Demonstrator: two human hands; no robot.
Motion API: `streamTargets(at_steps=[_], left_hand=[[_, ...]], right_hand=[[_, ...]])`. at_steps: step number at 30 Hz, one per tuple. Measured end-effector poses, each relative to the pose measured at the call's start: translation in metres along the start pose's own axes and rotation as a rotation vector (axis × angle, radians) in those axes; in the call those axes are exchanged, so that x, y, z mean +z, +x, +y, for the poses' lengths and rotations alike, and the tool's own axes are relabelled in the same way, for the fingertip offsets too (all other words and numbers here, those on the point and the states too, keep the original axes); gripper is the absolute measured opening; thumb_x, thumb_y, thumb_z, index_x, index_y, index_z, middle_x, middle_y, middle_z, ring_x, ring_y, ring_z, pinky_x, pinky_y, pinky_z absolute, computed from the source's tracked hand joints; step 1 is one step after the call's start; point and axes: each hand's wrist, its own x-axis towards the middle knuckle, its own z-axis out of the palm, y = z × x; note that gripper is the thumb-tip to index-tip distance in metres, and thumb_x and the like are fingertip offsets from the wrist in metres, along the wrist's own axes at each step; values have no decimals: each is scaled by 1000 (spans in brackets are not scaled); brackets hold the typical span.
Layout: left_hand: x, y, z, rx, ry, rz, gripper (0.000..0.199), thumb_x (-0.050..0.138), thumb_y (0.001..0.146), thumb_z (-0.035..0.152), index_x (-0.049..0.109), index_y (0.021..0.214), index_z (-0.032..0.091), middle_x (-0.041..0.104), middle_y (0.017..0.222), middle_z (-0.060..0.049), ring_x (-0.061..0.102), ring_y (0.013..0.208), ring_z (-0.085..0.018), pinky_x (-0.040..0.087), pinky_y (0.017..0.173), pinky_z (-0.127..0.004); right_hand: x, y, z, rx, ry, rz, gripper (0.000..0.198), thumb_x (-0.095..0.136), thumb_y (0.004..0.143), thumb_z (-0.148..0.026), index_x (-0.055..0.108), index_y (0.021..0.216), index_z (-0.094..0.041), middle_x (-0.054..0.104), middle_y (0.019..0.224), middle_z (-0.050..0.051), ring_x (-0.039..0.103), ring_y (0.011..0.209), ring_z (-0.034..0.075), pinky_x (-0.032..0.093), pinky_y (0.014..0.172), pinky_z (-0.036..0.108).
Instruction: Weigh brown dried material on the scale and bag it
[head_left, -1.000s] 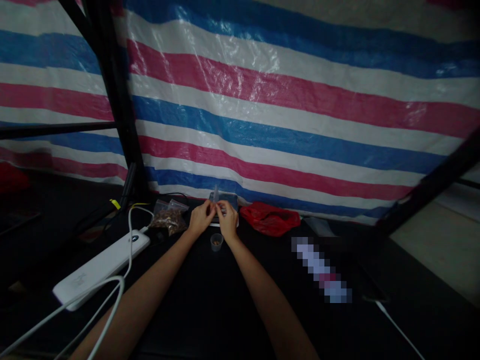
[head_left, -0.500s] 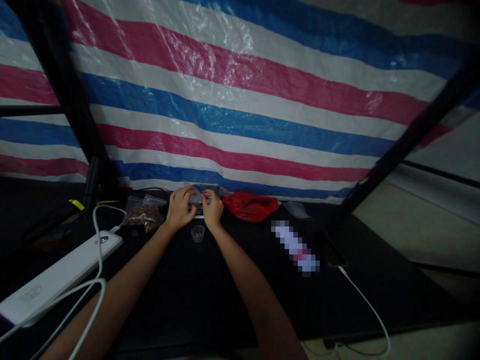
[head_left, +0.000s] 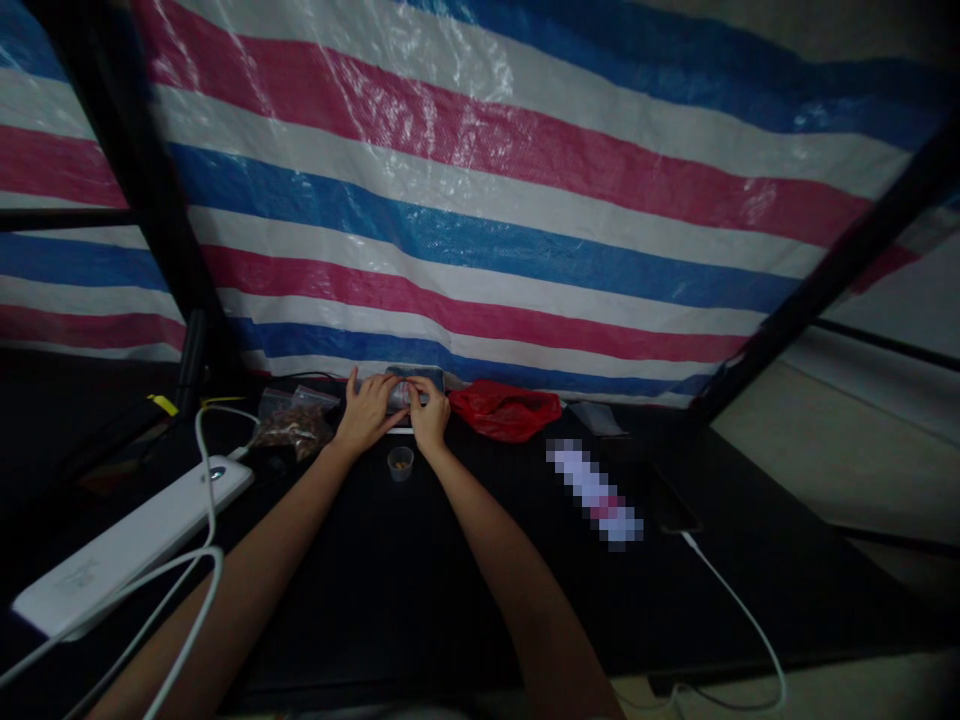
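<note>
My left hand (head_left: 367,412) and my right hand (head_left: 429,415) meet near the back of the black table. Between them is a small clear plastic bag (head_left: 398,396). My right thumb and fingers pinch its right side. The left fingertips close on its other side, while that hand's little finger sticks up. Under and behind the hands lies a flat device with a dark, shiny upper part (head_left: 417,376) and a pale front edge; the hands hide most of it. Just in front stands a small clear cup (head_left: 400,463) with a few yellowish-brown bits inside.
A clear bag of brown pieces (head_left: 298,430) and a white power strip-like block (head_left: 135,550) with white cables lie left. To the right are a red plastic bag (head_left: 506,408), a flat clear packet (head_left: 598,419), a pixelated object (head_left: 596,495) and a cabled phone (head_left: 667,500). Striped sheeting (head_left: 465,240) hangs behind.
My left fingers have shifted on the small clear bag, the little finger now raised and spread. The right hand keeps its pinch. The whole view has shifted slightly.
</note>
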Motion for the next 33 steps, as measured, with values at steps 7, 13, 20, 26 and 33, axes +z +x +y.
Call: streamTargets(at_steps=[7,13,20,26,33], left_hand=[[-5,-1,1,-6,-1,-39,46,45,78,44,47,114,14,55,106,-12,48,99,-25,20,98,-44],[-6,14,-4,-65,6,-46,49,45,78,48,46,115,16,52,110,-13,45,101,-26,27,90,-41],[21,58,-19,-19,-35,-330,54,47,72,58,52,106,16,51,108,-12,44,103,-27,26,92,-42],[30,51,-19,-99,-166,-423,65,47,69,63,45,115,18,45,118,-12,38,112,-29,16,98,-50],[17,34,-27,-142,-243,-466,74,47,69,61,31,126,17,36,129,-13,28,121,-28,4,99,-57]], right_hand=[[-2,-1,-2,82,-33,-35,19,41,84,-28,57,95,-24,65,87,-1,60,82,14,42,76,23],[-35,-9,-10,75,50,-21,25,32,88,-29,52,101,-21,63,96,3,56,92,14,40,84,26],[-117,-55,-13,-23,147,-690,50,54,77,-38,38,122,-27,51,118,3,45,108,16,38,87,31],[-97,-66,-12,5,-120,-748,82,68,60,-47,28,130,-29,46,124,4,38,115,22,27,95,40],[-63,-62,-10,11,-121,-652,37,66,65,-37,57,99,-27,60,106,0,49,103,20,30,91,40]])
